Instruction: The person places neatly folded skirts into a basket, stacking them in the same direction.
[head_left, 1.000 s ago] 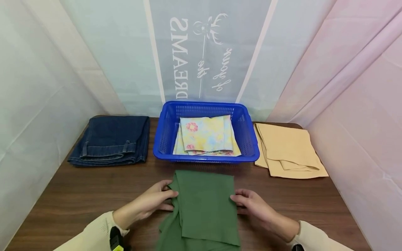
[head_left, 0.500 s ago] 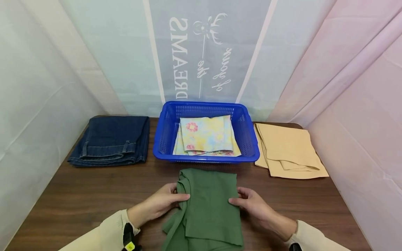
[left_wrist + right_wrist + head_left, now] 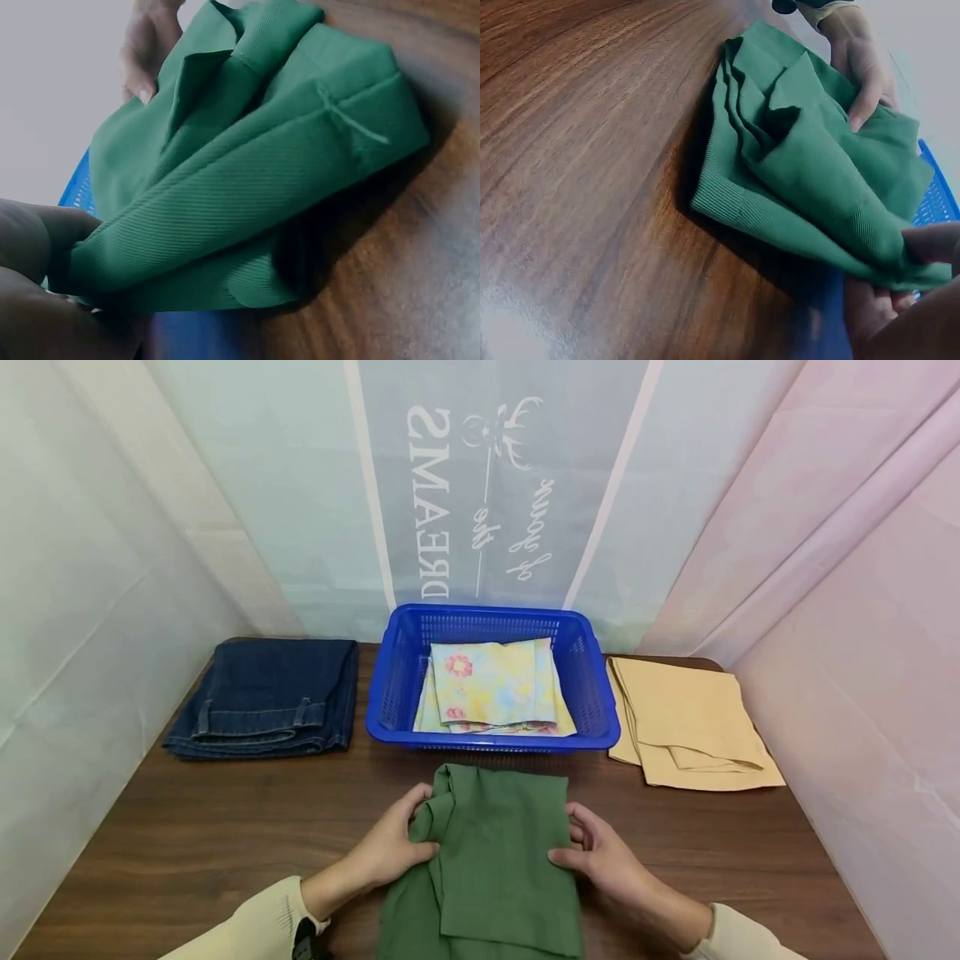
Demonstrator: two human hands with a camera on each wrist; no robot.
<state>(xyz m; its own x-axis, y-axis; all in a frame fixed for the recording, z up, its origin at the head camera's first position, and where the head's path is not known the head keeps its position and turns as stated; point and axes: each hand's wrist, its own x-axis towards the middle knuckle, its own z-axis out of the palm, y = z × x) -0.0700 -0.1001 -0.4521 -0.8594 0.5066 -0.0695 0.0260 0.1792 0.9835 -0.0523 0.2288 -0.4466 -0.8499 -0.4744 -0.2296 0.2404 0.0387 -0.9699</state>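
Note:
A folded green cloth garment (image 3: 510,860) lies at the front middle of the table, its layers bunched along the left side. My left hand (image 3: 393,843) grips the bunched left edge, thumb on top and fingers behind. On the opposite edge, my right hand (image 3: 607,856) pinches the cloth between thumb and fingers. In the left wrist view the garment (image 3: 225,180) shows a stitched hem with a loose thread. Seen from the right wrist, the layered green fabric (image 3: 802,165) is pinched at its near corner.
Behind the garment stands a blue plastic basket (image 3: 382,710) holding folded floral cloth (image 3: 487,681). Folded dark blue jeans (image 3: 273,689) lie at the left, folded tan cloth (image 3: 693,718) at the right. Fabric curtains (image 3: 300,485) surround the brown wooden table (image 3: 247,818).
The garment has shifted slightly right, and its loose left side has been gathered inward. My left hand has moved right with it; my right hand keeps its grip, sitting slightly lower.

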